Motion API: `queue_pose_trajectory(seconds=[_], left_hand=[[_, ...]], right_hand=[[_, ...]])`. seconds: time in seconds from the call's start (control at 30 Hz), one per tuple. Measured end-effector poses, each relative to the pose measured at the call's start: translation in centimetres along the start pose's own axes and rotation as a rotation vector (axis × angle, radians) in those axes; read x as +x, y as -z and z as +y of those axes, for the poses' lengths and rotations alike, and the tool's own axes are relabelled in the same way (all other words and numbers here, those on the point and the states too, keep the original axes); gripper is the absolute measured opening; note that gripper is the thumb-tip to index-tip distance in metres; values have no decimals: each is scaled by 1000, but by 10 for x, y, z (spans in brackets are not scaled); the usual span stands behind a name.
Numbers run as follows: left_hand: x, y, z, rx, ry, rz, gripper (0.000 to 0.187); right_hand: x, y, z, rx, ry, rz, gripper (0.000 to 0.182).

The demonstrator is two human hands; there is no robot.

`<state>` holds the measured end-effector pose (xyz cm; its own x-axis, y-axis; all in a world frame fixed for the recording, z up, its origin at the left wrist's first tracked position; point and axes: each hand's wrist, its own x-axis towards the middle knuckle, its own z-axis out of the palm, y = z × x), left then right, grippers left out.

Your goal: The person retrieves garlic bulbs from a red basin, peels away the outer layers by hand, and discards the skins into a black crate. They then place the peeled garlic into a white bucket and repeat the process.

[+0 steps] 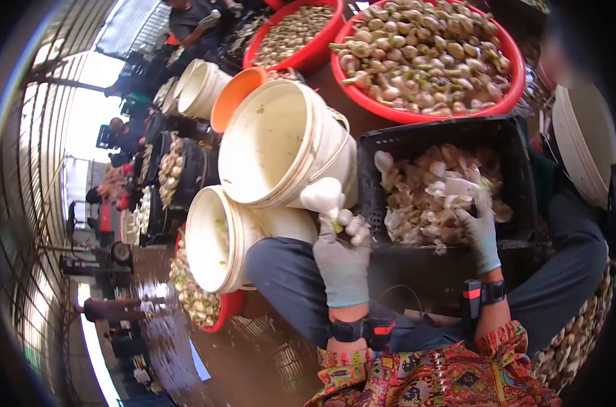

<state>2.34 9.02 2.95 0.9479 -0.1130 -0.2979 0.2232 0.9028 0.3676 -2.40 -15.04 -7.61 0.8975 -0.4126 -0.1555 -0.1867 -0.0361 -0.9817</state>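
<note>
My left hand (342,264), in a pale work glove, is closed around a white garlic bulb (323,195). That bulb is held up beside the large white bucket (335,152), its stem end by my fingers. Over the black crate (444,129), my gloved right hand (483,234) has its thumb apart from its fingers. Pale garlic skins (423,197) are heaped in the crate, and a bright piece lies at my right fingertips. No bulb shows in the right hand.
Behind the crate stands a red tub (518,81) of garlic; another red tub (250,57) is farther left. A smaller white bucket (233,251) and an orange bucket (237,102) flank the large one. At far right is a white bucket (583,146). Other people work in the background.
</note>
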Motion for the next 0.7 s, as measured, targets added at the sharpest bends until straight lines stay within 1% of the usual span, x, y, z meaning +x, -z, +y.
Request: queue_pose_trajectory(seconds=[0.03, 0.07, 0.1, 0.13, 0.17, 0.2, 0.23, 0.27, 0.3, 0.33, 0.4, 0.43, 0.47, 0.53, 0.6, 0.63, 0.67, 0.7], left_hand=[[1, -7, 28, -45, -122, 21, 29], [7, -11, 53, -48, -270, -30, 30], [15, -15, 82, -169, -335, -83, 36], [24, -16, 100, -119, -511, -127, 45], [30, -28, 109, -98, -557, -137, 52], [42, -34, 110, -35, -529, -130, 57], [58, -47, 99, 69, -507, -169, 58], [81, -56, 84, 227, -497, -153, 53], [98, -72, 61, 357, -450, -132, 45], [123, -79, 41, 461, -326, -209, 38], [166, -105, -16, 761, -153, -260, 36], [186, -117, -48, 938, -85, -297, 35], [203, -130, -81, 1113, -13, -274, 34], [258, -130, -135, 1386, 208, -419, 31], [311, -123, -189, 1620, 312, -483, 30], [337, -120, -215, 1733, 329, -498, 32], [365, -114, -242, 1765, 288, -511, 38], [403, -100, -265, 1894, 233, -578, 41]], right_hand=[[-3, -3, -4, -39, 29, -27, 28], [-3, -1, -6, -81, 48, -41, 25], [-3, -3, -6, -101, 59, -50, 23], [-3, -3, -2, -129, 56, -35, 20], [-1, -4, 15, -270, 148, -5, 18], [1, -7, 26, -399, 134, 4, 19], [0, -9, 30, -512, 122, 49, 21], [0, -10, 35, -570, 58, -4, 25], [-4, -7, 14, -582, 23, -5, 26], [-3, -7, 14, -533, -2, -14, 24], [-3, -3, 10, -379, -48, -22, 24], [-2, 0, 13, -360, -58, -35, 23], [-1, 0, 17, -337, -70, -58, 22], [2, 1, 20, -275, -150, -110, 22], [5, 6, 12, -227, -221, -157, 20], [8, 9, 9, -194, -277, -196, 21], [12, 11, 7, -160, -332, -239, 21], [15, 11, 9, -152, -326, -231, 24]])
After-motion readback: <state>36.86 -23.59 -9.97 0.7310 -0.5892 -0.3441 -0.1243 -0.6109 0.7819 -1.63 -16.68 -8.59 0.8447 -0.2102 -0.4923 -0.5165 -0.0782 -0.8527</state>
